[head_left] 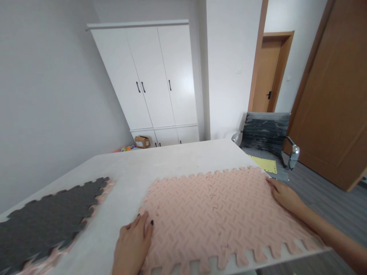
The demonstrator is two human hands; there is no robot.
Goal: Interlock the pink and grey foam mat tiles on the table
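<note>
Flanking the pink mats: dark mat left, chair right.

On the table, I see two joined mats lying between my left hand, at their left edge, and my right hand, at their right. A stack of mats lies farther left on the table. Behind the table stands a cupboard, a box before it; to the right, a chair, with a door at its right.
</note>
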